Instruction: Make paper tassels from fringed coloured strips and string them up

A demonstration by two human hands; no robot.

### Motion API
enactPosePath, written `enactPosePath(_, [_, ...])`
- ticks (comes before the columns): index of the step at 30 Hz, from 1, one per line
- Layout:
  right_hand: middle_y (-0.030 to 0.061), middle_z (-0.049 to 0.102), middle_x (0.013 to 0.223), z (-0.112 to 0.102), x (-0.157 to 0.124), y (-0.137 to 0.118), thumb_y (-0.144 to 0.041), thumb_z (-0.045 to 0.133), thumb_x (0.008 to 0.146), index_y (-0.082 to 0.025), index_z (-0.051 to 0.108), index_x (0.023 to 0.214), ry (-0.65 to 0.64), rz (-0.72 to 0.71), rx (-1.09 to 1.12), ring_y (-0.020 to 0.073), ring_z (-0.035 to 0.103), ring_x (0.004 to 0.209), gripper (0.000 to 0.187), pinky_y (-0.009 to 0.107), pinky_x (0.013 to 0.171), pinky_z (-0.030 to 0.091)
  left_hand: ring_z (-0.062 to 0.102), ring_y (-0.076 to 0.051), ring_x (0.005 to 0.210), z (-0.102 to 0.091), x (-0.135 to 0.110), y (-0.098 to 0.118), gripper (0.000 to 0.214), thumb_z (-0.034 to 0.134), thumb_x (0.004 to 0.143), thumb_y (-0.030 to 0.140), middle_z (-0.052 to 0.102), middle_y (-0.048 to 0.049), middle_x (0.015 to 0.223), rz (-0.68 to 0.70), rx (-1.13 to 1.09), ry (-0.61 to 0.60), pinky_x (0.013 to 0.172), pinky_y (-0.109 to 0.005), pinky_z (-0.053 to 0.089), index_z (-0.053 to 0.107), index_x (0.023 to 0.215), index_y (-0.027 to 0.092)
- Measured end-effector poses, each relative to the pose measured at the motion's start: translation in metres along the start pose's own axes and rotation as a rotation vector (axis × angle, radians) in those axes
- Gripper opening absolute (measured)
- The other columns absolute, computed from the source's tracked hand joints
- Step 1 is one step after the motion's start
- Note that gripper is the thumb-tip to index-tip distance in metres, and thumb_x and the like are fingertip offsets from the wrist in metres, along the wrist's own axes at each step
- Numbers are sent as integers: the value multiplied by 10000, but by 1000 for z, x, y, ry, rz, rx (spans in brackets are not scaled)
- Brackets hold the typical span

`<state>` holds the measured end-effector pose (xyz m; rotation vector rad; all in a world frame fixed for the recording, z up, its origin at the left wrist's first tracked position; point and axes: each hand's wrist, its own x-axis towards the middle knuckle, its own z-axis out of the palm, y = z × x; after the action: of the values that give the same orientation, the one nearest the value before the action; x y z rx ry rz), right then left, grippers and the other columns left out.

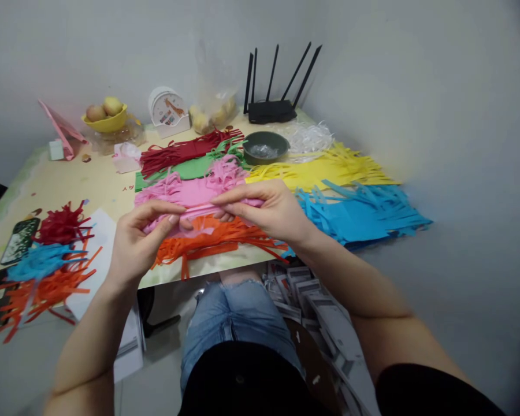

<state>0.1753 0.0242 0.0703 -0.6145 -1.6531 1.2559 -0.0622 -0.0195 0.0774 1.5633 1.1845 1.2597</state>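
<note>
Between my two hands a narrow folded strip of pink fringed paper (198,212) is stretched level above the table. My left hand (141,234) pinches its left part between thumb and fingers. Near the other end, my right hand (264,208) grips it the same way. Just behind lies a stack of pink fringed sheets (195,190), with cut strips curling at both ends. Below the hands, orange fringed paper (212,237) rests at the table's front edge. Blue fringed sheets (355,219) lie right of my right hand.
Yellow (312,173), green (195,167) and dark red fringed sheets (182,153) lie farther back, beside a dark green bowl (266,144). A black router (272,111) stands by the wall. At left are finished-looking red (63,224), blue (43,261) and orange tassels (47,292) and a phone (19,240).
</note>
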Motion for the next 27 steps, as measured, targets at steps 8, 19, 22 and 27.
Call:
enactPosePath(8, [49, 788, 782, -6, 8, 10, -148, 678, 782, -153, 807, 818, -45, -23, 85, 135, 745, 718, 134, 238, 701, 608, 733, -195, 755, 1, 2, -8, 100, 729, 813, 273, 777, -72, 814, 20, -30, 13, 791, -333, 612, 792, 801, 196])
enactPosePath(19, [21, 809, 862, -11, 12, 6, -74, 581, 797, -170, 813, 882, -181, -348, -457, 98, 743, 748, 265, 163, 701, 540, 727, -216, 948, -9, 25, 13, 191, 691, 872, 340, 787, -75, 997, 256, 503, -311, 916, -323, 550, 754, 963, 185])
enactPosePath(22, [27, 810, 897, -10, 11, 5, -73, 571, 834, -161, 798, 911, -211, -436, -539, 98, 748, 789, 254, 171, 747, 549, 711, -160, 726, -4, 33, 13, 189, 663, 905, 349, 783, -37, 839, 243, 501, -422, 768, -267, 557, 769, 906, 193])
enactPosePath(27, [39, 802, 1009, -18, 14, 4, -135, 607, 871, -171, 769, 1052, -317, -348, -571, 128, 746, 924, 246, 228, 866, 554, 679, -161, 694, -5, 38, -5, 177, 636, 933, 315, 751, -23, 748, 485, 734, -279, 809, -327, 551, 752, 841, 219])
